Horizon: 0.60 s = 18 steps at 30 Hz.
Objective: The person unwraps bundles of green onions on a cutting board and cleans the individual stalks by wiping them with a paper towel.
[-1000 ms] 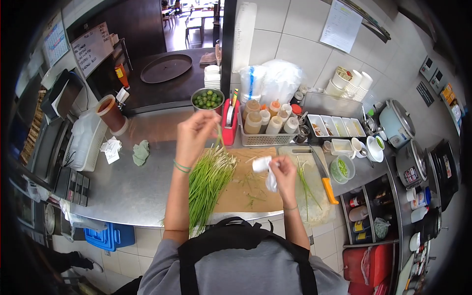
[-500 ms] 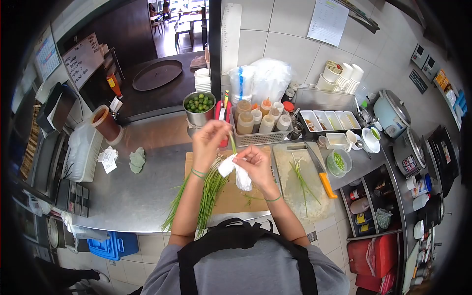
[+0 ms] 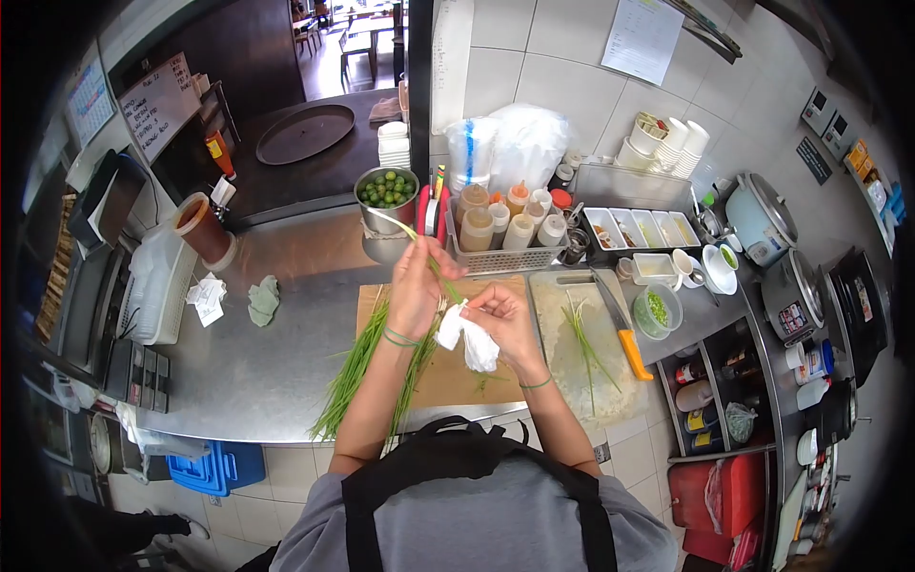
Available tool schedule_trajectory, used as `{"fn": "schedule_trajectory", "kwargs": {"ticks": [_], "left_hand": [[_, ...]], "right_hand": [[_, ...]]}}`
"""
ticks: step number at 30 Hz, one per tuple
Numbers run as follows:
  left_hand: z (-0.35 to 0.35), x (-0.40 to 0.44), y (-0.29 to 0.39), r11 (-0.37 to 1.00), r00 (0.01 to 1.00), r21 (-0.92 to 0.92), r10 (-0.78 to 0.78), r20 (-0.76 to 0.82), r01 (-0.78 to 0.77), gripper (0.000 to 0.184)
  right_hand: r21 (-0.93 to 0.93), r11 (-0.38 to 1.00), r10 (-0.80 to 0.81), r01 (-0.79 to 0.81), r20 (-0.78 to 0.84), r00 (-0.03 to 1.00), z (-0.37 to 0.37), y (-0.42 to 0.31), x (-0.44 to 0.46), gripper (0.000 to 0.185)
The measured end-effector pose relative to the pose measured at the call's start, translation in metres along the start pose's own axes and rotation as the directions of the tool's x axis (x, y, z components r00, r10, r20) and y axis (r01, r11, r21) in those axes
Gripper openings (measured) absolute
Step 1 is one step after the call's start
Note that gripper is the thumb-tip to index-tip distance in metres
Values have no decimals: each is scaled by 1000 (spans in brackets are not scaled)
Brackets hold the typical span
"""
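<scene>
My left hand [image 3: 417, 291] is closed on a thin spring onion [image 3: 408, 229], whose pale end sticks up past the fingers toward the pot of green fruit. Farther down the same stalk, my right hand [image 3: 502, 319] pinches a crumpled white paper towel [image 3: 475, 349] against the green part. Both hands are raised over a brown cutting board [image 3: 467, 391]. A bunch of spring onions [image 3: 355, 377] lies across the board's left side, partly hidden by my left forearm. On the pale cutting board [image 3: 562, 400] to the right rest a few more stalks [image 3: 583, 348].
A knife with an orange handle [image 3: 631, 355] lies along the pale board's right edge. Behind the boards stands a basket [image 3: 505, 260] of sauce bottles, beside a pot [image 3: 387, 223] of green fruit. A tub of chopped greens [image 3: 658, 310] sits right; a green cloth [image 3: 264, 301] lies left.
My left hand has dropped and turned, and the stalk's pale end now shows above it. My right hand, with the towel, has shifted slightly right.
</scene>
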<state>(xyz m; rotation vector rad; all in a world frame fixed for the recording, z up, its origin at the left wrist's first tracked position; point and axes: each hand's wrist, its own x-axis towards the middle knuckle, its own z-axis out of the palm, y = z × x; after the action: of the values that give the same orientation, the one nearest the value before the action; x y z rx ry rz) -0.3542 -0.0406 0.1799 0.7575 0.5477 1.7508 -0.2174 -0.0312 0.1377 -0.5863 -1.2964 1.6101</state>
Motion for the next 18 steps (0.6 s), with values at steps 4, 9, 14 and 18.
{"fn": "schedule_trajectory", "kwargs": {"ticks": [4, 9, 14, 18], "left_hand": [[-22, 10, 29, 988, 1000, -154, -17, 16, 19, 24], [-47, 19, 55, 987, 995, -124, 93, -44, -98, 22], [-51, 19, 81, 978, 983, -106, 177, -47, -181, 22], [-50, 19, 79, 985, 988, -83, 152, -10, -153, 22]], "right_hand": [[-60, 997, 47, -48, -10, 999, -16, 18, -23, 12], [-116, 987, 107, -110, -28, 994, -50, 47, -49, 12], [-197, 968, 136, -157, -117, 984, -86, 68, -61, 13], [-162, 967, 174, -198, -152, 973, -90, 47, -46, 24]]}}
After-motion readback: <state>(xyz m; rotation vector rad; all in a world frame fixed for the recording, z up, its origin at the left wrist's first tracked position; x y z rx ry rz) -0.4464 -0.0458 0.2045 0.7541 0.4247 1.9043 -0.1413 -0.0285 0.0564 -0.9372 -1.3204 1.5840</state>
